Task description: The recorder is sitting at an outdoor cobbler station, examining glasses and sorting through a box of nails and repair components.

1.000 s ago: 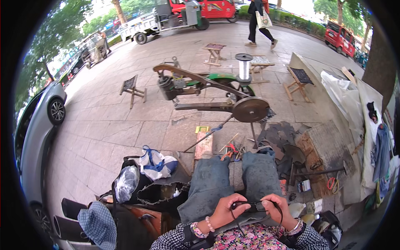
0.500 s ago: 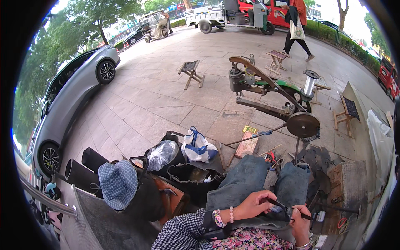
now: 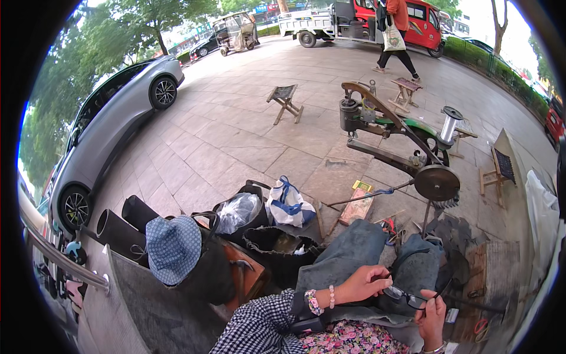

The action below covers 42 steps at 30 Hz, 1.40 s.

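Over my lap I hold a pair of dark-framed eyeglasses between both hands. My left hand pinches the frame at its left end, and a bracelet of pink beads circles that wrist. Closed on the other end is my right hand. A dark curved strip rises beyond the left lens; it looks like one temple arm, though I cannot tell for sure. Beneath are my legs in worn blue-grey cloth and a floral garment.
Ahead stands a hand-cranked sewing machine. On the left are a patterned blue hat, black buckets, a hammer and a white-and-blue bag. Folding stools, a silver car and a walking person are farther off.
The eyeglasses have turned so their lenses show more plainly, and my right hand has shifted slightly right. The view has swung a little left, and the walking person has moved left relative to the stools.
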Available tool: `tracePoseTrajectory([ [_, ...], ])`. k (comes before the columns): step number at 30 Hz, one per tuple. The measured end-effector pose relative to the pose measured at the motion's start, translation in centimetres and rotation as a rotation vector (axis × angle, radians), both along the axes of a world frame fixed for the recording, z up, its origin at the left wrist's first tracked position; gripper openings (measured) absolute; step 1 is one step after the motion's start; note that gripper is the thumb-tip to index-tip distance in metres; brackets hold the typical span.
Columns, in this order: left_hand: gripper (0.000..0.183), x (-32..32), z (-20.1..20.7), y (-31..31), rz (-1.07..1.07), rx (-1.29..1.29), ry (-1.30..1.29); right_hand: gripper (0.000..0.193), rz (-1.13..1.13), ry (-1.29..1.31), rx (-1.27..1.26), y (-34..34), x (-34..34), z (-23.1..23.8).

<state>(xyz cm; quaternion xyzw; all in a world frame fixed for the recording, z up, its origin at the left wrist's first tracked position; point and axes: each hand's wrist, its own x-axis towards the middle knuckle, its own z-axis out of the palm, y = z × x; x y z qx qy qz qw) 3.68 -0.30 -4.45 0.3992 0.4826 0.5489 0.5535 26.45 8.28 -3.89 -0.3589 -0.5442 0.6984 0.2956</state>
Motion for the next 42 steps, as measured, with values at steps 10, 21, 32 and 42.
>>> tracePoseTrajectory([
  [10, 0.021, -5.4, -0.2, 2.1, 0.22, 0.036, 0.037, 0.02, 0.033, 0.063, 0.126, 6.6, -3.9, 2.9],
  [21, 0.019, -5.8, -3.4, 2.0, 0.353, -0.069, -0.235, 0.019, -0.171, 0.225, 0.217, 11.3, -7.5, -3.1],
  [32, 0.017, -5.7, -4.0, 2.0, 0.336, -0.042, -0.268, 0.024, -0.271, 0.362, 0.152, 10.7, -7.1, -3.5],
  [42, 0.016, -5.5, -3.6, 1.9, 0.35, -0.055, -0.314, 0.023, -0.275, 0.399, 0.136, 10.5, -6.9, -3.2],
])
